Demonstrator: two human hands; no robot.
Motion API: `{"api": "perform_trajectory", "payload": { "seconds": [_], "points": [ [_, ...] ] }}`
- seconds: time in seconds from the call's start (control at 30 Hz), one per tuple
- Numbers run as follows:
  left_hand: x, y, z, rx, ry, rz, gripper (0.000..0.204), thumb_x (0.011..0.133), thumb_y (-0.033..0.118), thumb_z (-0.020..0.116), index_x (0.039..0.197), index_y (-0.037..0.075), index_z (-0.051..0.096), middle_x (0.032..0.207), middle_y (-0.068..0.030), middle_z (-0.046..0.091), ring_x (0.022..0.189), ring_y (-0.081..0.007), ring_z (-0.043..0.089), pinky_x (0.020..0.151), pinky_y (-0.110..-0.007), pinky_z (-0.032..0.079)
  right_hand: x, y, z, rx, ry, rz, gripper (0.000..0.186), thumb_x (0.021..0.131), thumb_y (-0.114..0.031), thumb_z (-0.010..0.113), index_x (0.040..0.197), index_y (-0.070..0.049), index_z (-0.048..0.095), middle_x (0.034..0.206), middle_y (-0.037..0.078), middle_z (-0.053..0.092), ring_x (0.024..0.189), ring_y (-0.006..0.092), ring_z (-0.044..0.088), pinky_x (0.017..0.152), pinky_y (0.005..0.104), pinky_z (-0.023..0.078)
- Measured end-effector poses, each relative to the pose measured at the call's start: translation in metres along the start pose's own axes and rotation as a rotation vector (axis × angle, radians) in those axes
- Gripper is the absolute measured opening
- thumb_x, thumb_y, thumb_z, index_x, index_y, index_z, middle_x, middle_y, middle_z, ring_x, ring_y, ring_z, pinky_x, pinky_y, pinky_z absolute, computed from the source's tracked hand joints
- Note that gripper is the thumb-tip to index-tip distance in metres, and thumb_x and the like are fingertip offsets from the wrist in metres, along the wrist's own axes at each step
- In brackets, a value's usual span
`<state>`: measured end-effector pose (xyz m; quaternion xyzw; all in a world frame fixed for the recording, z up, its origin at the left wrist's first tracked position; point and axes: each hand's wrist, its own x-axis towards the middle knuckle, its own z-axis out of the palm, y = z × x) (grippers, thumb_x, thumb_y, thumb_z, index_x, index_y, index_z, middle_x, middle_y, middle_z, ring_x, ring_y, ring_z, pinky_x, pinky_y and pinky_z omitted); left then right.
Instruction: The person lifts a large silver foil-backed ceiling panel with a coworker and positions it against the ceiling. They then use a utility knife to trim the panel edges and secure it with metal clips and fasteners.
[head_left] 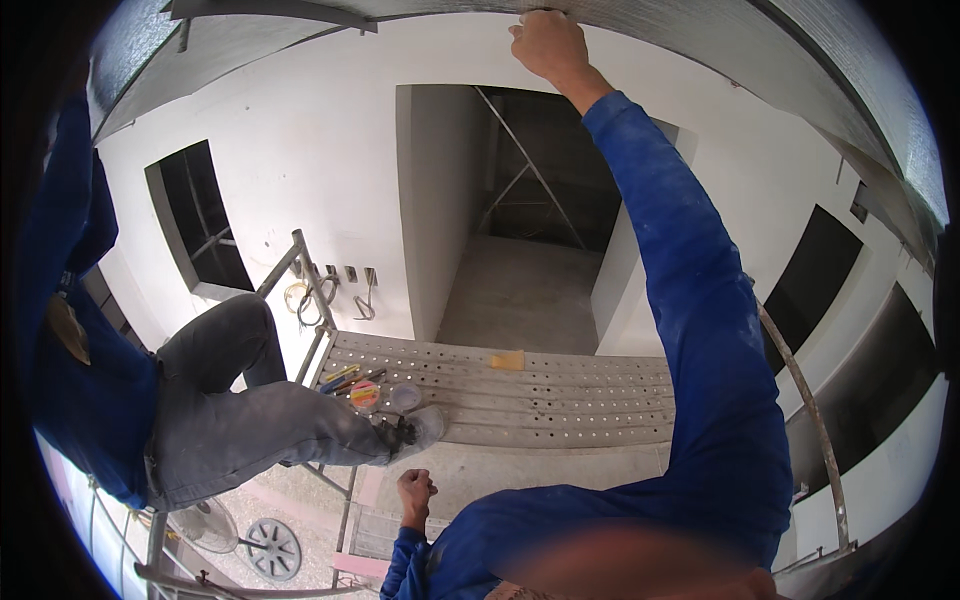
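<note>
My right arm, in a blue sleeve, stretches up to the overhead edge. There my right hand [551, 45] is closed, its fingertips against the underside of the grey ceiling sheet [680, 45]; whatever it grips is hidden. My left hand [416, 495] is held low beside my body, its fingers curled with nothing visible in them. Below it lies the perforated metal scaffold plank [560, 405]. On the plank are a round tub with red and yellow on it [365, 396], a clear round container [405, 398], several pen-like tools [345, 380] and a yellowish block [507, 360].
A co-worker [230, 410] in a blue top and grey trousers is at the left, one shoe on the plank. Scaffold tubes [300, 265] rise beside that person, and another bent pole [810, 420] stands at the right. Behind are a doorway [520, 230] and cables [367, 295]. A fan [272, 548] stands below.
</note>
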<state>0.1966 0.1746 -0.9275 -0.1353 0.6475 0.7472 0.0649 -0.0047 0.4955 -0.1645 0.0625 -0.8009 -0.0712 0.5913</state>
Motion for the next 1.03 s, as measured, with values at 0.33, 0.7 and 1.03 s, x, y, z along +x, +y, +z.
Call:
{"api": "perform_trajectory", "payload": {
  "seconds": [0.33, 0.7, 1.03],
  "points": [
    [-0.003, 0.000, -0.020, -0.038, 0.117, -0.005, 0.020, 0.092, 0.012, 0.065, 0.094, -0.008, 0.066, 0.072, -0.0108, 0.064, 0.053, -0.0191, 0.064, 0.050, -0.032, 0.056, 0.046, -0.106, 0.050, 0.153, 0.060, -0.222, 0.024, 0.086, -0.021, 0.070, 0.081, 0.002, 0.073, 0.086, 0.028, 0.072, 0.086, 0.0422, 0.073, 0.077, 0.0510, 0.058],
    [-0.009, 0.009, -0.058, -0.113, 0.258, -0.003, 0.030, 0.098, 0.026, 0.061, 0.078, 0.003, 0.059, 0.067, -0.0054, 0.056, 0.052, -0.0168, 0.056, 0.052, -0.033, 0.055, 0.013, -0.164, 0.027, 0.462, 0.158, -0.196, 0.030, 0.090, -0.018, 0.066, 0.113, 0.001, 0.071, 0.105, 0.028, 0.071, 0.099, 0.0460, 0.068, 0.089, 0.0534, 0.055],
    [-0.001, -0.001, -0.078, -0.093, 0.290, -0.027, 0.039, 0.102, 0.032, 0.064, 0.079, 0.001, 0.060, 0.067, -0.0054, 0.057, 0.053, -0.0152, 0.057, 0.051, -0.032, 0.053, -0.131, -0.134, -0.086, 1.477, 0.273, -0.204, 0.040, 0.098, -0.021, 0.068, 0.125, 0.008, 0.065, 0.110, 0.019, 0.074, 0.092, 0.0244, 0.072, 0.086, 0.0338, 0.055]
  ]
}}
